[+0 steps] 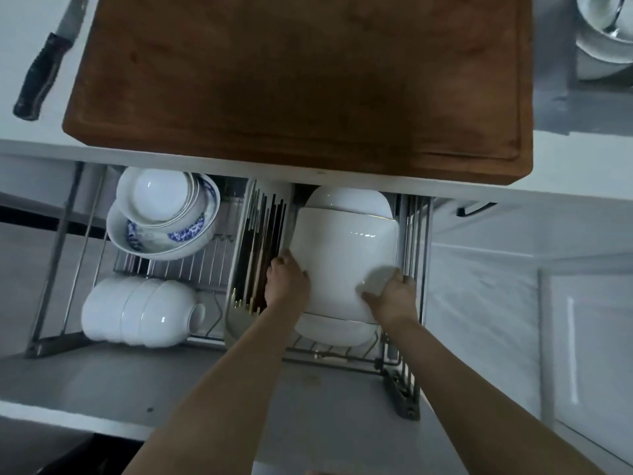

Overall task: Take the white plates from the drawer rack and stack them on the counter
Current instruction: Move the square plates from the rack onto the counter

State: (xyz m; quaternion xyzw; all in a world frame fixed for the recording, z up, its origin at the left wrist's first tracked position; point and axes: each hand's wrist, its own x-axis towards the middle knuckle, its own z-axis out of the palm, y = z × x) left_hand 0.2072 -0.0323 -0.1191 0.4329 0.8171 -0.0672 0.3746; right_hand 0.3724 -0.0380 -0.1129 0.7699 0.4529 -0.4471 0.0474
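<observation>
We're in a home kitchen: counter [565,159] with wooden cutting board [298,84] and knife [44,70], open drawer rack [407,389] below holding bowls [161,214], plates [346,258], chopsticks [260,248].

No legible text (anywhere).

plates [346,255] in rack right | bowls [144,313] left | board [301,80] on counter [582,159]

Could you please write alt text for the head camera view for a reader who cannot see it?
Both hands, left hand and right hand, grip the sides of a white plate in the open drawer rack. A wooden cutting board and knife lie on the counter above.
</observation>
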